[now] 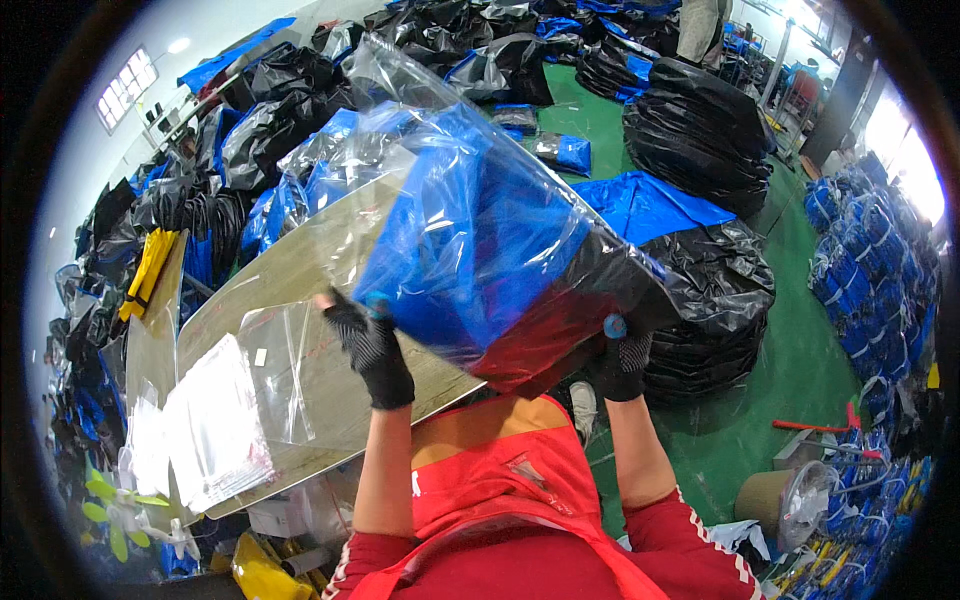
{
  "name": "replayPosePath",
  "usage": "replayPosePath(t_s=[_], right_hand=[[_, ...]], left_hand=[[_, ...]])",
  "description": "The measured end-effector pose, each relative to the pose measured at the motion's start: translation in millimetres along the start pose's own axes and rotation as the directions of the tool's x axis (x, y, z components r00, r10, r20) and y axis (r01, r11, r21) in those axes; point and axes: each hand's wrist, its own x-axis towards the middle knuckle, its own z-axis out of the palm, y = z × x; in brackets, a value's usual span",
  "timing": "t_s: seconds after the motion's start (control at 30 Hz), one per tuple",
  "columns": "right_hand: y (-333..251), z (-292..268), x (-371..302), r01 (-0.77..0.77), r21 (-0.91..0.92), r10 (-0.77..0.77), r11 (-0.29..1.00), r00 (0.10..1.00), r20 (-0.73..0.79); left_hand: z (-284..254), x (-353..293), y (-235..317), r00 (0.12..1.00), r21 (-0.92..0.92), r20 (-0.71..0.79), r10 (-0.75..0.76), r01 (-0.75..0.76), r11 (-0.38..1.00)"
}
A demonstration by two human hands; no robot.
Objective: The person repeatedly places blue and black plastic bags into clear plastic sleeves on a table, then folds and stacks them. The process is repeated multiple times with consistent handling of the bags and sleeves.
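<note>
Held up over the near edge of the desk (300,262): a bulky folded blue fabric bundle with a black and red end, sheathed in a clear crinkled plastic bag (480,240) whose open mouth trails away toward the far side. Gripped at its lower edge by both black-gloved hands, left hand (372,345) with fingers closed on the near left corner, right hand (622,360) with fingers clamped under the black end. Below, a pale worn desk carrying a stack of flat clear bags (215,425) and one loose clear bag (285,365); around, green floor (800,350), heaps of black plastic sacks (700,130) and blue wrapped bundles (870,270).
</note>
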Motion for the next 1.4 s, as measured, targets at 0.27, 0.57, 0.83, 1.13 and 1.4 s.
replayPosePath(t_s=[0.27,0.57,0.83,1.13,1.4], right_hand=[[39,27,27,-0.128,0.534,0.107,0.836,0.992,0.069],[-27,53,43,0.308,-0.38,-0.218,0.872,0.94,0.261],[-86,92,70,0.924,-0.309,-0.06,0.224,0.33,0.942],[-32,46,59,-0.217,-0.133,0.235,0.967,0.963,0.136],[-11,95,45,0.422,-0.328,-0.413,0.845,0.905,0.101]], left_hand=[[17,-69,-39,0.774,-0.117,0.597,-0.213,0.346,0.931],[-36,-37,30,0.015,0.337,0.897,-0.443,0.626,0.703],[-48,92,92,0.367,-0.025,0.868,0.336,-0.643,0.766],[-47,62,25,0.891,-0.391,0.446,0.082,0.112,0.913],[-36,69,28,0.982,-0.521,0.168,-0.082,0.159,0.838]])
